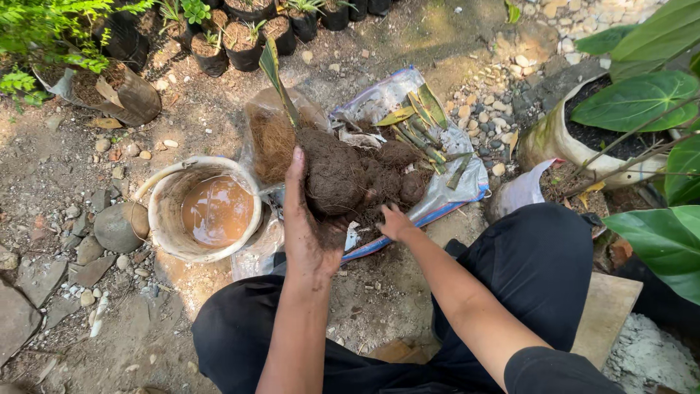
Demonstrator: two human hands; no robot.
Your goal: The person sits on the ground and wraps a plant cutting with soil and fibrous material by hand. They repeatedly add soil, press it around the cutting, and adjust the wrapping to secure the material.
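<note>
Left hand (310,226): grip wrapped round a dark, soil-caked root ball (334,175) with one long green leaf, held above a clear plastic sheet (445,193) on bare ground. Right hand (396,222): fingers loosely spread, touching the loose soil and root clumps (397,182) just beside it. Left of these: a round, mud-stained white bucket (169,219) of brown water. Far edge: black nursery pots (244,44).

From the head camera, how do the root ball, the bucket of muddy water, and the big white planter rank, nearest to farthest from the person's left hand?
1. Root ball: held in the left hand, touching it.
2. Bucket of muddy water: on the ground just left of that hand.
3. White planter: far to the right, beyond the right hand.
</note>
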